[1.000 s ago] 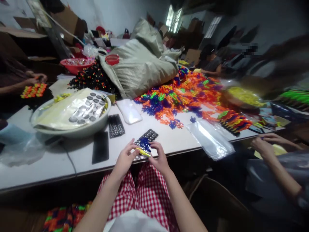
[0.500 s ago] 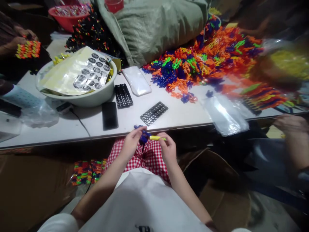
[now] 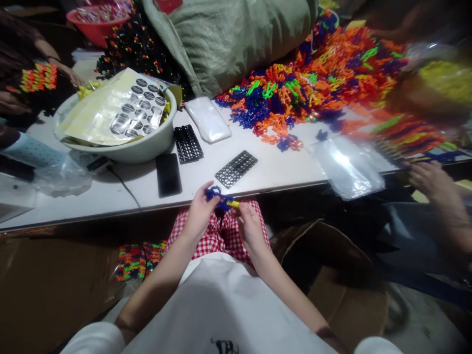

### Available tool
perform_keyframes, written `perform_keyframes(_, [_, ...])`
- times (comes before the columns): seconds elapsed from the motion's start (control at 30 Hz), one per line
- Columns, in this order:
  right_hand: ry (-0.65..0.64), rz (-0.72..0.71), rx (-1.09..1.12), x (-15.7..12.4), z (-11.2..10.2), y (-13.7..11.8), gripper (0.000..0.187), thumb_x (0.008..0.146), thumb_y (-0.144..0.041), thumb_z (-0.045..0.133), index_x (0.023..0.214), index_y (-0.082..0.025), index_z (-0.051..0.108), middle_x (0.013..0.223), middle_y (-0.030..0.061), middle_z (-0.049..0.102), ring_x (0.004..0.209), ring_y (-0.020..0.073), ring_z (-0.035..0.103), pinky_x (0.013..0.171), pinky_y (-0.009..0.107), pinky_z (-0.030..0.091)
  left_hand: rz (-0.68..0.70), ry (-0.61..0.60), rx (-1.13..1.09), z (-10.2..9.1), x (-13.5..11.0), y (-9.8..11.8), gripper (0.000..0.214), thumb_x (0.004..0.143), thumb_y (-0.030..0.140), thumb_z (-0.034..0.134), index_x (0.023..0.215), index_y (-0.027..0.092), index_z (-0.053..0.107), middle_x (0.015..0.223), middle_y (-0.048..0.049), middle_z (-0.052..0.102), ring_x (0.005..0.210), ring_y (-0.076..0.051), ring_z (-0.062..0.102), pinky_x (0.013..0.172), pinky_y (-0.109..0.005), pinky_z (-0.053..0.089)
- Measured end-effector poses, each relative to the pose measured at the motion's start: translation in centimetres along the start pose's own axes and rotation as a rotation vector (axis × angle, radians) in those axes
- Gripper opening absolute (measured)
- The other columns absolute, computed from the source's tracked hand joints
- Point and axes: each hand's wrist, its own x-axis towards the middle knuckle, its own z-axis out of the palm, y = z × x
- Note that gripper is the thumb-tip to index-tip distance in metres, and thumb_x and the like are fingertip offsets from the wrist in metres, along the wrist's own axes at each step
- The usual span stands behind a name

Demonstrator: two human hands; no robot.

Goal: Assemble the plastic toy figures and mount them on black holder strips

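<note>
Between my hands, just off the table's front edge and above my lap, is a small blue plastic figure. My left hand is closed on it, fingers and thumb gripping its left part. The fingers of my right hand pinch a short yellow plastic piece, whose left end meets the blue figure. Whether the two are joined I cannot tell. On the table ahead lies a black perforated tray; a second black tray and a dark phone are further left.
A white basin with sticker sheets stands at the left. Clear plastic bags overhang the table edge at right. Behind are a heap of coloured figures and a large sack. Co-workers' hands show at both sides.
My right hand has moved left and slightly down, bringing the yellow piece closer against the blue figure. At far left, a co-worker's hand has reached toward the basin.
</note>
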Motion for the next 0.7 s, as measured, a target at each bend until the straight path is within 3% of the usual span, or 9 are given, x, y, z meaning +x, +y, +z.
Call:
perform_keyframes(0.4, [-0.125, 0.008, 0.010, 0.6, -0.5, 0.6, 0.028, 0.062, -0.041, 0.070, 0.078, -0.022, 0.061, 0.072, -0.0021, 0.062, 0.063, 0.0117, 0.054, 0.068, 0.028, 0.046, -0.128, 0.034, -0.052, 0.2, 0.2, -0.7, 0.042, 0.063, 0.021, 0.071, 0.100, 0.017, 0.051, 0.084, 0.0005, 0.058, 0.071, -0.007, 0.056, 0.063, -0.017, 0.045])
perform_keyframes(0.5, [-0.121, -0.013, -0.011, 0.9, -0.7, 0.3, 0.026, 0.062, -0.042, 0.070, 0.076, -0.022, 0.061, 0.072, -0.0018, 0.062, 0.064, 0.0120, 0.056, 0.069, 0.029, 0.047, -0.058, 0.044, 0.074, 0.3, 0.2, -0.8, 0.039, 0.065, 0.021, 0.069, 0.099, 0.018, 0.051, 0.080, 0.0015, 0.056, 0.066, -0.007, 0.054, 0.061, -0.017, 0.043])
perform_keyframes(0.6, [-0.122, -0.102, -0.185, 1.0, -1.0, -0.4, 0.022, 0.065, -0.040, 0.069, 0.075, -0.022, 0.062, 0.075, -0.0008, 0.064, 0.071, 0.0138, 0.058, 0.073, 0.030, 0.048, 0.064, 0.061, 0.227, 0.2, 0.3, -0.9, 0.035, 0.065, 0.020, 0.067, 0.095, 0.019, 0.050, 0.080, 0.0013, 0.056, 0.070, -0.009, 0.054, 0.064, -0.020, 0.044])
perform_keyframes(0.7, [-0.132, -0.155, -0.339, 1.0, -1.3, -0.8, 0.019, 0.068, -0.039, 0.067, 0.075, -0.021, 0.063, 0.074, -0.0002, 0.064, 0.072, 0.0149, 0.058, 0.071, 0.030, 0.048, 0.099, 0.043, 0.311, -0.3, 0.4, -1.4, 0.030, 0.065, 0.021, 0.066, 0.091, 0.020, 0.050, 0.083, 0.0007, 0.056, 0.076, -0.012, 0.055, 0.070, -0.022, 0.045])
